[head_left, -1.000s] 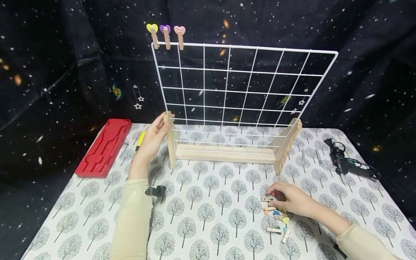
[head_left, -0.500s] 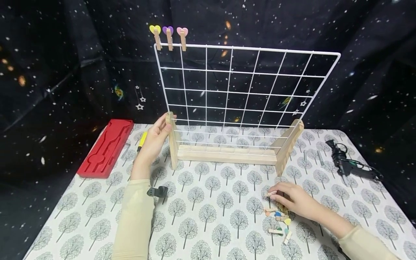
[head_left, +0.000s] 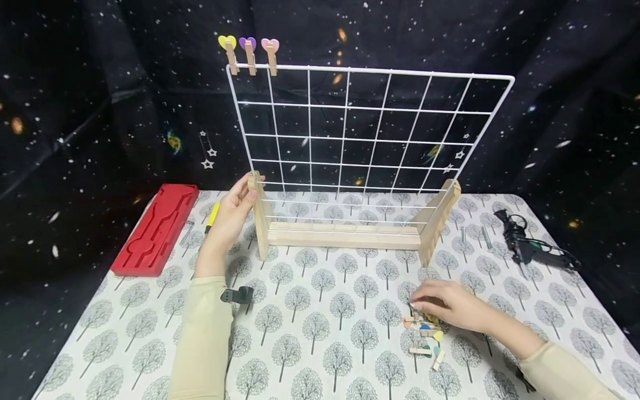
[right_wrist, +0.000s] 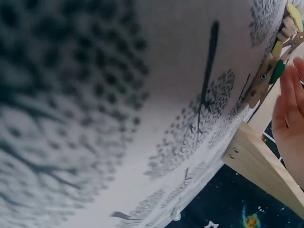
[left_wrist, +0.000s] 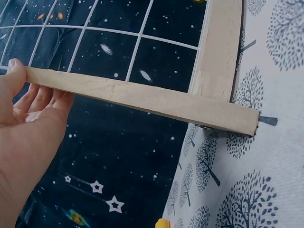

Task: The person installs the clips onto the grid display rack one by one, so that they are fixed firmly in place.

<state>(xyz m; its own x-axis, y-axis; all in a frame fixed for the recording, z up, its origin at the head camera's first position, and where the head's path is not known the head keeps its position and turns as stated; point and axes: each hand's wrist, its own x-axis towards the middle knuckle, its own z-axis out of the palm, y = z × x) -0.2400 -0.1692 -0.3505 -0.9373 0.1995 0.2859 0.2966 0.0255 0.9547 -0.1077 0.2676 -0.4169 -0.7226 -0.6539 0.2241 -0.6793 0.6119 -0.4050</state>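
Observation:
My left hand grips the left upright of the wooden stand, thumb on one side and fingers on the other; the left wrist view shows the same wooden upright. A white wire grid rises from the stand. Three clothespins with yellow, purple and pink hearts are clipped at its top left. At the front right, my right hand bends over several loose heart clothespins, thumb and forefinger pinched together. A clothespin with a green heart shows against its fingers in the right wrist view.
A red moulded tray lies at the left, with a yellow-handled tool near it. At the right are a black gun-shaped tool and thin metal pieces. A dark starry cloth hangs behind the table.
My right hand lifted a clothespin slightly from the pile, then dipped back a little, its fingertips closer together. My left hand keeps its grip on the stand. The head view shifted slightly.

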